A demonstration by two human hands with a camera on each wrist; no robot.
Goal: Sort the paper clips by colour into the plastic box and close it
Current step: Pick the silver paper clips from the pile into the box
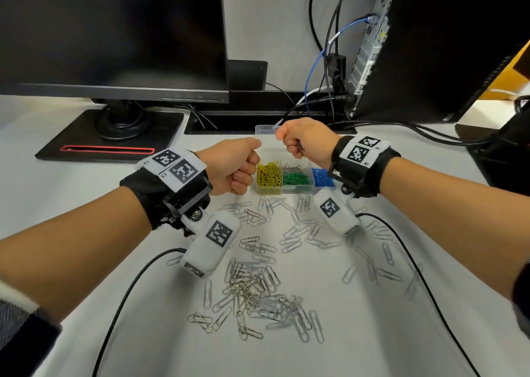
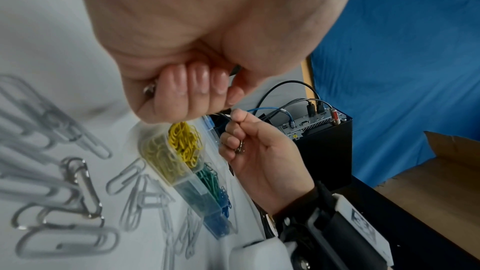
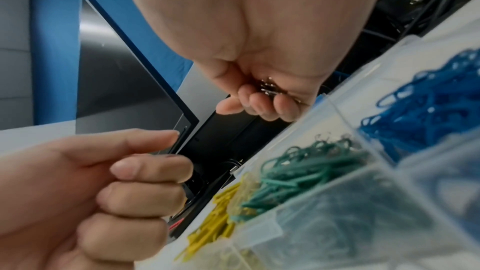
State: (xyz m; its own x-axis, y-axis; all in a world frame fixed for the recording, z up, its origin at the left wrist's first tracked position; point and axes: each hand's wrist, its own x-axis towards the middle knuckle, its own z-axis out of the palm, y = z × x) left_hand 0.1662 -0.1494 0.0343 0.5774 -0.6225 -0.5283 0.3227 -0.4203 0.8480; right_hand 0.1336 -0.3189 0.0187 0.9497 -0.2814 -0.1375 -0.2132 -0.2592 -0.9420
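White tabletop (image 1: 86,204) fills my view, with screens and cables along the far edge. Nearest me, loose silver and white paper clips (image 1: 252,290) lie scattered and tangled across the middle of the table, none yet sorted.

Beyond them sits the plastic box (image 1: 295,189), lid open. Yellow clips (image 1: 269,173) fill its left compartment, green clips (image 1: 296,177) the middle and blue clips (image 1: 323,174) the right. A few silver ones seem to lie in a compartment behind the green, though I can't make that out clearly.

My left hand (image 1: 232,167) hovers just left of the yellow compartment, fingers curled tight into the palm. The left wrist view shows a glint of metal (image 2: 149,89) poking out by the little finger, so I judge it is clamped on a small bunch of silver clips. My right hand (image 1: 304,141) hangs over the far side of the box, fingers folded round a cluster of silver clips (image 3: 269,87) that peeks out between them.

As I judge it, the step in hand is dropping these silver handfuls into their own compartment. To do it well I would bring each fist low over the correct compartment before loosening the fingers, letting the clips fall together. Released from height, they could bounce into the green or blue. One hand at a time seems safest.
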